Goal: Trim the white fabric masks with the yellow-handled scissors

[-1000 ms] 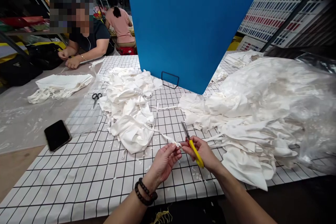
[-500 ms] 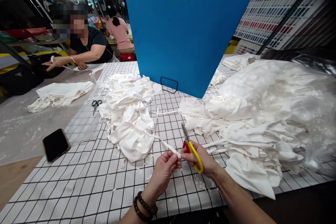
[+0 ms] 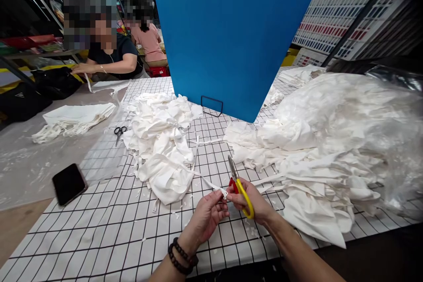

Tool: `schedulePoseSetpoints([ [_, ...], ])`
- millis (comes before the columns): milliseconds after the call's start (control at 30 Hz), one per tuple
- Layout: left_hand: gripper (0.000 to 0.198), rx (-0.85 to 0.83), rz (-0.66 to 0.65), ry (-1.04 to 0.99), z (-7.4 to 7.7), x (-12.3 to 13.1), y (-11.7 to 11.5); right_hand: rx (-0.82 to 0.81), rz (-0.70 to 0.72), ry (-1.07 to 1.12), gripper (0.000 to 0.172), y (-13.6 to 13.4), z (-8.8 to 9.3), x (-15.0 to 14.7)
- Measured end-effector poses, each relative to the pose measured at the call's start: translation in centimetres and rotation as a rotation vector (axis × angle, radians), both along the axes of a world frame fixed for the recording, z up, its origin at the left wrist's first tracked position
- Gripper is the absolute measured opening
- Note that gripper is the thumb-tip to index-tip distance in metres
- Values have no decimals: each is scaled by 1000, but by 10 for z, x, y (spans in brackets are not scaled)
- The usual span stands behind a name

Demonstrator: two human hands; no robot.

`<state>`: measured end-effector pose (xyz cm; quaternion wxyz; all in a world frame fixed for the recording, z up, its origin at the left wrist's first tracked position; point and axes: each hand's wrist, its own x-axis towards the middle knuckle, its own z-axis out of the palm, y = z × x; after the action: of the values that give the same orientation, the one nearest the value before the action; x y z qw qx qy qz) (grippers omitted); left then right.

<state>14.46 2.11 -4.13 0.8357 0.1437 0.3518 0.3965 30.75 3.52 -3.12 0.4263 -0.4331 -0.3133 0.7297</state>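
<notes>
Between my two hands, low over the checked cloth, is the end of a white fabric strap (image 3: 211, 184) with a small white buckle-like piece on it. My left hand (image 3: 209, 212), with dark beads at the wrist, pinches the strap end. My right hand (image 3: 250, 200) holds a pair of scissors (image 3: 244, 198) with yellow and red handles, blades pointing up and away. Its thumb and fingertip also pinch the small piece from the right side. The strap runs back to a heap of white cloth pieces (image 3: 165, 154) at the left.
More white cloth (image 3: 317, 202) lies at right beside a clear plastic bag (image 3: 357, 119). A blue board (image 3: 238, 39) stands behind on a wire stand. At left are black scissors (image 3: 119, 132), a phone (image 3: 69, 184) and stacked white pieces (image 3: 77, 114). A co-worker (image 3: 114, 59) sits beyond.
My left fingers have shifted slightly and loosened around the strap end, while my right hand keeps the scissors nearly still. The co-worker's outstretched hand has drawn in, holding a white strap.
</notes>
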Motion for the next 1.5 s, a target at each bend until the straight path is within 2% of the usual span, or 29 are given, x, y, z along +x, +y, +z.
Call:
schedulePoseSetpoints([
  [333, 22, 33, -42, 19, -2, -3, 1, 26, -47, 12, 46, -3, 2, -4],
  [600, 32, 191, -124, 59, 4, -6, 1, -68, 142, 93, 34, -4, 7, 0],
  [867, 33, 392, -158, 237, 4, -12, 7, -70, 222, 127, 27, -1, 7, 1],
  [1200, 39, 428, -142, 340, 8, -12, 8, -54, 119, 138, 26, -9, 2, -8],
  [1500, 41, 348, -154, 335, 8, -12, 4, -42, -29, 145, 28, -15, 0, -16],
])
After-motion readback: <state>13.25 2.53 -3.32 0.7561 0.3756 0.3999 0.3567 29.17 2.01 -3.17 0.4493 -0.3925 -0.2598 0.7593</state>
